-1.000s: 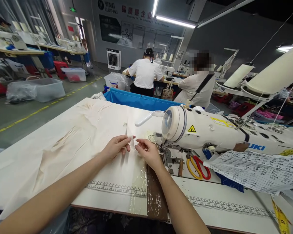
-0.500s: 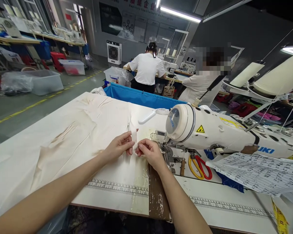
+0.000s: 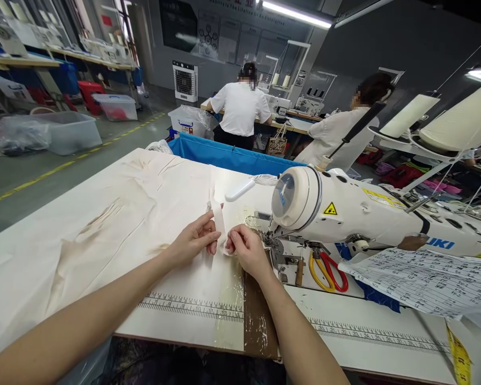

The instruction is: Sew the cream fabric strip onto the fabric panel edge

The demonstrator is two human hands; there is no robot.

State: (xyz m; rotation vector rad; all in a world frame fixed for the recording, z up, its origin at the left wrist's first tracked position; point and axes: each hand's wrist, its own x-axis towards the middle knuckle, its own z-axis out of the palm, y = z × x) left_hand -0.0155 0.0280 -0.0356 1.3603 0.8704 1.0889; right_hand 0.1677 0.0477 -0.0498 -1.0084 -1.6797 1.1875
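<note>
Between my two hands runs a narrow cream fabric strip (image 3: 219, 218), to the left of the sewing machine's needle area. My left hand (image 3: 200, 237) pinches the strip between thumb and fingers. The fingers of my right hand (image 3: 243, 245) are closed on its lower end, close to the machine's presser foot. Wide cream fabric (image 3: 104, 214) lies wrinkled over the left part of the table, under my left forearm. The white sewing machine (image 3: 324, 200) stands just right of my right hand.
Red-and-yellow-handled scissors (image 3: 327, 271) lie under the machine arm. A printed paper sheet (image 3: 425, 280) and a yellow tape measure (image 3: 459, 355) are at the right. Behind the table hangs a blue cloth bin (image 3: 224, 152). Two people (image 3: 240, 109) sit or stand beyond it.
My hands stay at nearly the same place, both still on the strip; the strip tilts slightly more. The person at the back right has shifted right.
</note>
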